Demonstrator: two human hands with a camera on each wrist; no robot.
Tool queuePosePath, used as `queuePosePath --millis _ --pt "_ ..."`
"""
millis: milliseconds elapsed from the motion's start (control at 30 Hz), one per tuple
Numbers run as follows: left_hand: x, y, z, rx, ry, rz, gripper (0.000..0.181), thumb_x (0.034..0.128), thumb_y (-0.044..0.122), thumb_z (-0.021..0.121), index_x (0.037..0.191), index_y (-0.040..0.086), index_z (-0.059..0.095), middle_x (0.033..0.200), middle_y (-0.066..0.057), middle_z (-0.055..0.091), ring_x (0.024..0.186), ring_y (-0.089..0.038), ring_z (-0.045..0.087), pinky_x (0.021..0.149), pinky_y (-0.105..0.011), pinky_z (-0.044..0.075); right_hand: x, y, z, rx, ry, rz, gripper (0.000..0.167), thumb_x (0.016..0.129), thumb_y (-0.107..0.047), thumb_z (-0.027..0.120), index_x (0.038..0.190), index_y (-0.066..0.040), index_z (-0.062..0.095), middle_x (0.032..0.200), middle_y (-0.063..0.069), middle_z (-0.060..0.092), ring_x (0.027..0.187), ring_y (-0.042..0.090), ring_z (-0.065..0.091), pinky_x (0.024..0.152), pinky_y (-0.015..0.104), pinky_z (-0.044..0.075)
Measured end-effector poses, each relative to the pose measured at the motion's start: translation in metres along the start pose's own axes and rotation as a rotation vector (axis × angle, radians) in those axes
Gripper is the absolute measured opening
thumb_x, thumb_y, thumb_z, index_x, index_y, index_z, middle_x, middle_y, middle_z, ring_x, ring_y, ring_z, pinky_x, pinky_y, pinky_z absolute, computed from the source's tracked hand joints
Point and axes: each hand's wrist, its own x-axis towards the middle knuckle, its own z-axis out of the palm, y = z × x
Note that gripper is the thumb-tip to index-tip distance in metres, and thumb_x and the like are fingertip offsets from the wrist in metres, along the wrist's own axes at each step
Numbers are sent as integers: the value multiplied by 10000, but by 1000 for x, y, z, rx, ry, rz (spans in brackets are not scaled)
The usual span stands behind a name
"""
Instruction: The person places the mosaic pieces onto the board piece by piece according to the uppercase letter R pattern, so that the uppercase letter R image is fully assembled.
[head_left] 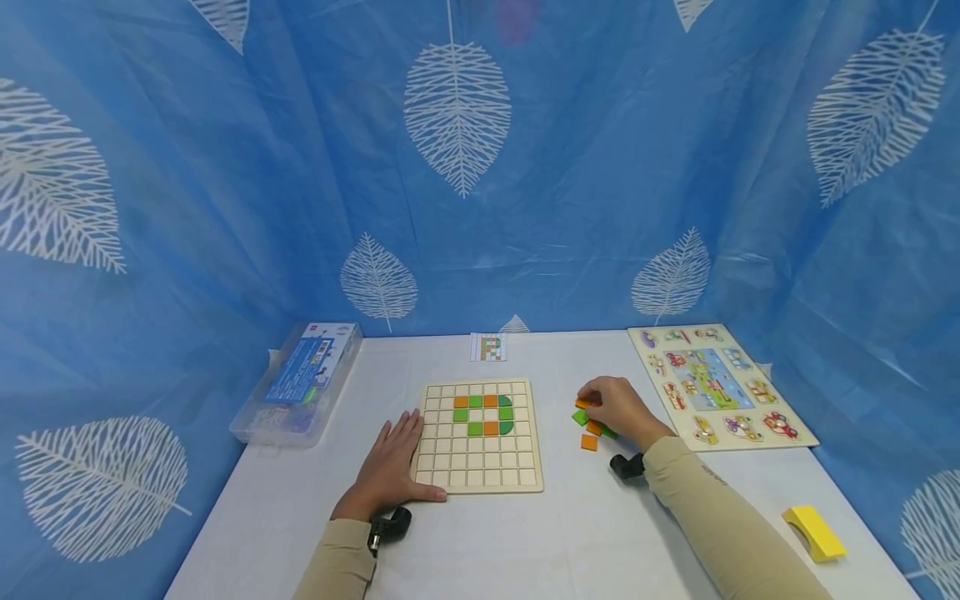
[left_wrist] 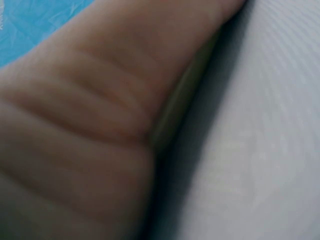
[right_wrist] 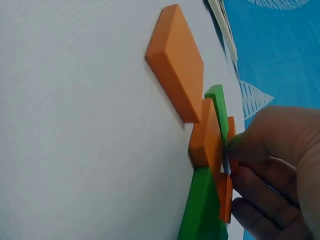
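A square wooden grid board (head_left: 480, 479) lies on the white table. Orange and green tiles (head_left: 476, 429) fill some cells in its upper part, arranged around one bare cell. My left hand (head_left: 390, 467) rests flat with fingers spread along the board's left edge, the thumb at its lower left corner. To the right of the board, my right hand (head_left: 622, 408) reaches over a small pile of loose tiles. Its thumb and curled fingers pinch an orange tile (right_wrist: 231, 127) at the far side of the pile. A loose orange tile (right_wrist: 177, 65) lies nearest the wrist, beside a dark green one (right_wrist: 197, 210).
A small pattern card (head_left: 489, 347) lies behind the board. At the back left stands a clear plastic box (head_left: 300, 383) with a blue label. A wooden picture puzzle (head_left: 720, 387) is at the back right, a yellow arch block (head_left: 814, 533) at the front right.
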Motion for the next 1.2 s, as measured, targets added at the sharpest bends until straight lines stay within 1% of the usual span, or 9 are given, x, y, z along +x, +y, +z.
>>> queuePosePath --millis 167,300,400,467,667,800,1000,1200 --pt "0 -1 -1 0 -4 3 1460 616 852 808 1640 -42 276 1700 -177 261 1581 -337 156 1267 -545 86 1 -4 4 22 31 -27 217 889 23 784 1100 -29 790 1062 55 723 940 228 658 889 466 584" --pt "0 -1 -1 -4 11 10 1460 614 855 810 1636 -47 285 1695 -183 271 1578 -343 169 1264 -553 102 3 -9 9 40 48 -44 219 888 22 780 1101 -30 793 1102 88 723 1015 288 672 912 501 576" --pt "0 -1 -1 -3 22 18 1461 610 855 815 1630 -54 298 1689 -192 283 1574 -350 185 1260 -560 125 5 -15 13 50 55 -44 214 893 11 786 1101 -39 794 1120 90 721 1058 309 669 936 514 566" --pt "0 -2 0 -1 15 15 1465 609 857 813 1633 -50 291 1692 -188 276 1577 -344 175 1263 -553 119 7 -19 16 53 60 -53 212 897 7 787 1105 -36 793 1123 89 722 1069 315 670 944 518 563" --pt "0 -3 0 5 -21 1 1468 618 871 793 1653 -18 252 1710 -154 233 1588 -306 125 1271 -522 75 12 -31 25 56 67 -68 204 904 -2 790 1102 -47 795 1103 62 722 1045 289 676 927 497 572" --pt "0 -1 -1 2 -20 3 1469 615 862 802 1653 -19 249 1710 -156 232 1587 -310 133 1269 -529 89 16 -38 30 47 71 -87 193 906 -18 800 1096 -54 798 1099 54 725 1040 277 679 921 486 575" --pt "0 -1 0 6 -16 -4 1472 610 876 793 1650 -20 263 1707 -151 248 1587 -311 134 1269 -529 84 21 -46 34 43 63 -79 210 890 -19 807 1094 -68 800 1094 36 726 1050 261 677 933 474 567" --pt "-1 -1 1 5 10 7 1464 609 865 804 1642 -31 282 1699 -166 268 1582 -321 163 1266 -538 112 24 -54 39 50 65 -97 228 892 -15 799 1116 -54 797 1102 39 723 1050 259 677 931 472 569"
